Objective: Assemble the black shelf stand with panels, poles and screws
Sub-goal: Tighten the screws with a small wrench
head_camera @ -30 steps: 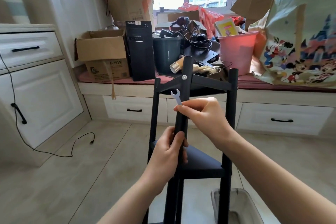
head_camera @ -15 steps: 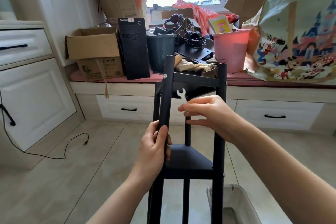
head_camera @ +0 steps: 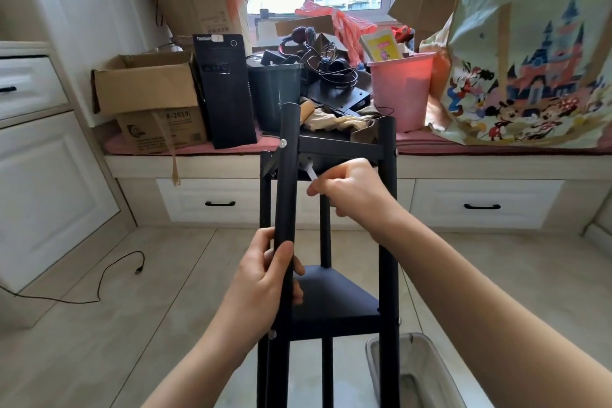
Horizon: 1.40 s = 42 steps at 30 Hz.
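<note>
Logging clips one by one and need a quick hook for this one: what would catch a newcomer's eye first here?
The black stand in the centre foreground, with the left hand gripping its front pole and the right hand holding a small wrench up under the top panel. Behind it, a cluttered window bench: cardboard boxes, a black PC tower, a pink bin and a big cartoon bag on the right.
</note>
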Tool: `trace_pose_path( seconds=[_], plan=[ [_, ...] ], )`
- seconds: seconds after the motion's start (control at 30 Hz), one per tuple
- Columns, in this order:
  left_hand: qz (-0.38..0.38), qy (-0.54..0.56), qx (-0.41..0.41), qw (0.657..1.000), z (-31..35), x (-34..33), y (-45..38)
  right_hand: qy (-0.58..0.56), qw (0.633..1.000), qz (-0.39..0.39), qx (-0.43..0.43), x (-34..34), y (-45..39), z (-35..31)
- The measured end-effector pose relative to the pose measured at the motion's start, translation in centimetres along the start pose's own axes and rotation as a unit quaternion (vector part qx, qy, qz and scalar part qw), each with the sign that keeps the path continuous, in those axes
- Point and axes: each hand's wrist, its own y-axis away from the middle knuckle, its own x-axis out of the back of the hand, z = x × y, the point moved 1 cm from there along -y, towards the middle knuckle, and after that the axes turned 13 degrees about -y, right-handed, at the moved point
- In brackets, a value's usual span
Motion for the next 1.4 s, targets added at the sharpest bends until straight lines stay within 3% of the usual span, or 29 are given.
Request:
trace_pose_path(
  seconds=[0.33, 0.77, 1.4],
  plan=[
    [-0.021, -0.018, 0.029, 0.999, 0.5, 0.8, -0.2, -0.025, 0.999, 0.018, 0.012, 0.2, -0.1, -0.4],
    [-0.058, -0.01, 0.062, 0.996, 0.4, 0.9, 0.0, 0.149, 0.98, 0.042, 0.128, -0.5, -0.5, -0.3],
    [-0.06, -0.02, 0.046, 0.997, 0.6, 0.9, 0.1, 0.132, 0.975, 0.075, 0.161, -1.1, -0.5, -0.1]
  ],
)
